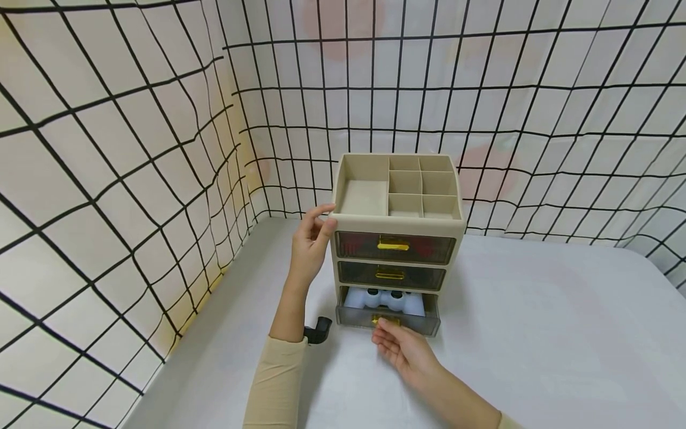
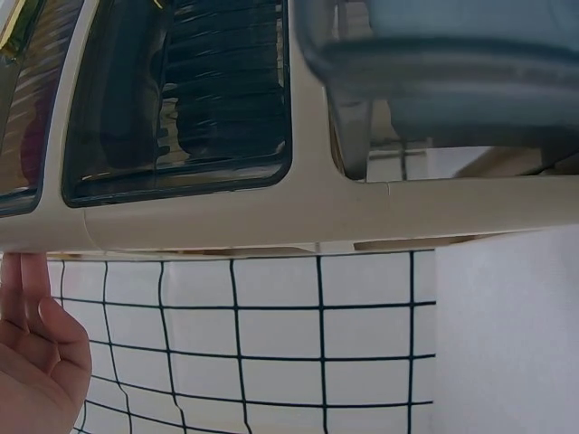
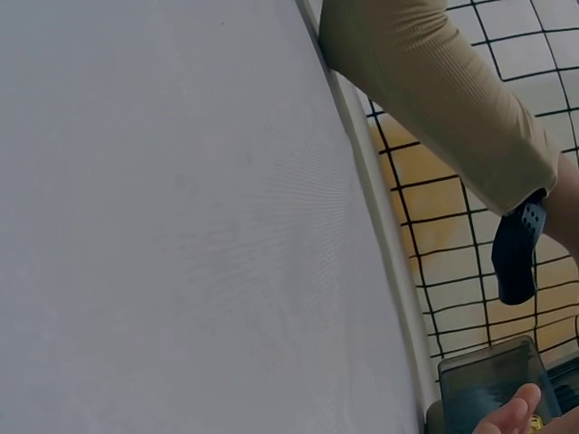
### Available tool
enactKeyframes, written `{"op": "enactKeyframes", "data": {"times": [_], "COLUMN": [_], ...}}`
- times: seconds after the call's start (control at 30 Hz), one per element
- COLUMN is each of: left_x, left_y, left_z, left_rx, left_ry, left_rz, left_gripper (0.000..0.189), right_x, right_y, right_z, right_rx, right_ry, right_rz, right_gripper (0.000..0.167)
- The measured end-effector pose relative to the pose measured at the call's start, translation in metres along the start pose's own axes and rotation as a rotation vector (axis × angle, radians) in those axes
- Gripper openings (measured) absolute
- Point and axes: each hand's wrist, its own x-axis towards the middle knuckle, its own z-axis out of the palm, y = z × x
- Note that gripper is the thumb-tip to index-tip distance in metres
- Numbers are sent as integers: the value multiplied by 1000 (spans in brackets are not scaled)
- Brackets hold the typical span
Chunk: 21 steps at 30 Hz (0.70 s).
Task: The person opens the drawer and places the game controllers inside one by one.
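Observation:
A beige desktop organizer (image 1: 399, 225) with three smoky drawers stands on the table. Its bottom drawer (image 1: 354, 317) is pulled partway out, and a white game controller (image 1: 384, 299) with two black sticks lies inside. My right hand (image 1: 409, 354) pinches the gold handle (image 1: 376, 320) of that drawer, thumb uppermost. In the right wrist view, only part of the right hand (image 3: 511, 418) shows before the drawer front. My left hand (image 1: 311, 244) rests against the organizer's upper left side. Its fingers touch the side wall in the left wrist view, fairly straight (image 2: 41, 362).
The top drawer (image 1: 364, 247) shows something reddish through its front; the middle drawer (image 1: 359, 274) is closed. Compartments (image 1: 404, 205) divide the organizer's top. Black wire grid panels (image 1: 375, 89) stand behind and left of the white table (image 1: 536, 333). A black strap device (image 1: 320, 330) is at the left wrist.

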Motion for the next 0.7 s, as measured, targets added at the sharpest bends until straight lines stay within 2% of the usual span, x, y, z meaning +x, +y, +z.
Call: {"op": "enactKeyframes", "data": {"times": [0.3,0.7], "left_x": [-1,-1], "left_y": [1,1], "left_z": [-1,-1], "left_rx": [-3,2], "left_ry": [-3,-5], "left_rz": [2,5], "left_gripper": [28,27], "right_x": [11,23], "right_y": [-2,-3], "right_z": [3,5], "right_rx": [30,49], "right_ry": [57,80], "right_rz": [-11,-41], "right_gripper": [13,16]}}
